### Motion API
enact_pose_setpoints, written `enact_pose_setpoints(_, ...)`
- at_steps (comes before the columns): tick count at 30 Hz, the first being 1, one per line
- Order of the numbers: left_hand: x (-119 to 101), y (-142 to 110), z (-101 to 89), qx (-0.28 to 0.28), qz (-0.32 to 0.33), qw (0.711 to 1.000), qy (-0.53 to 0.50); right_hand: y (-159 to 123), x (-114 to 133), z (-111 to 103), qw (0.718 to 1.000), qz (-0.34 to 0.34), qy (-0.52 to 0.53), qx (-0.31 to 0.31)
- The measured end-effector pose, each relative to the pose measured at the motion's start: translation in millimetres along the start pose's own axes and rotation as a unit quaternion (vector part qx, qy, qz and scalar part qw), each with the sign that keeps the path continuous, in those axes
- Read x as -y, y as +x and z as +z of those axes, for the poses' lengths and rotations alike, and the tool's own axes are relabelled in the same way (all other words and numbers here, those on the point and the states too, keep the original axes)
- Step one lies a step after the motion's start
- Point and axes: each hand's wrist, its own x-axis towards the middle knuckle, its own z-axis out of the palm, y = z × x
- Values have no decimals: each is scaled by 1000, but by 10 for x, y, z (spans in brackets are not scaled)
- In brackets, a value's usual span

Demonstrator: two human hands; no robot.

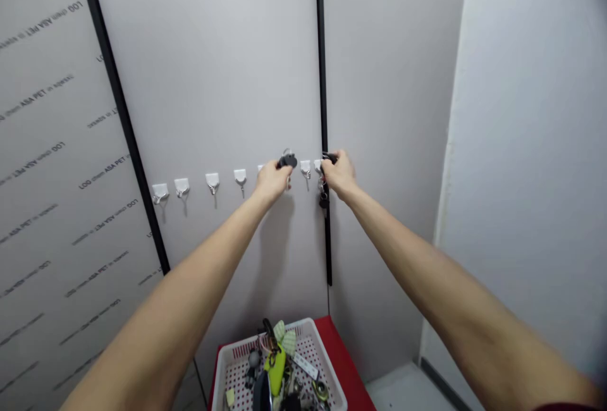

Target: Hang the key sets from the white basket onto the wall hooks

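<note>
Dark fob [288,160] and black loop [330,157] near the right edge of the smooth grey door [203,82]

My left hand [274,181] pinches the rounded fob, a thin metal ring above it. My right hand [341,174] has thumb and fingers closed on the loop, beside the long black strip [322,63]; a dark keychain [324,200] dangles just below. Flat-backed white hooks [212,181] run toward the door's left edge. Lower down, a perforated plastic basket [313,335] holds a yellow-green tag [275,370].

Plastic-and-metal hooks [240,176]; matt door [213,69]
</note>
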Motion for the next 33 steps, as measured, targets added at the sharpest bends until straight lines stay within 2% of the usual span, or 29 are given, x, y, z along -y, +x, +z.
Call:
enact_pose_setpoints(2, 173, -249, 24, 52, -4, 998, 19, -137, -189, 25, 999, 38, -16, -22)
enact_pose_setpoints(5, 546, -631, 88, 103, -49, 993, -6, -366, -430, 115, 996, 69, -39, 41)
enact_pose_setpoints(7, 760, -827, 95, 125, -75, 989, -28, -463, -494, 171, 993, 76, -47, 82)
enact_pose_setpoints(10, 935, -1002, -9, 142, -104, 983, -54, -471, -457, 160, 992, 75, -51, 82)
enact_pose_setpoints(15, 942, -1048, -311, 129, -124, 981, -73, -186, -274, -11, 998, 62, -32, 3)
enact_pose_setpoints(18, 873, -1028, -375, 115, -122, 982, -91, 28, -114, -61, 998, 41, 40, -35)
enact_pose_setpoints(21, 806, -1064, -374, 127, -104, 981, -102, 151, 112, -125, 989, 5, 150, -11)
enact_pose_setpoints(23, 807, -1137, -386, 151, -102, 978, -105, 118, 249, -196, 976, -18, 216, 23)
enact_pose_setpoints(25, 884, -1254, -417, 182, -112, 971, -107, -52, 308, -254, 964, -26, 254, 75)
enact_pose_setpoints(27, 1047, -1414, -443, 207, -134, 964, -100, -370, 250, -259, 956, -6, 252, 151)
enact_pose_setpoints(30, 1412, -1718, -423, 231, -170, 955, -69, -1065, -40, -141, 932, 49, 200, 299)
enact_pose_setpoints(33, 1782, -2018, -354, 240, -201, 949, -29, -1790, -430, 51, 881, 99, 154, 436)
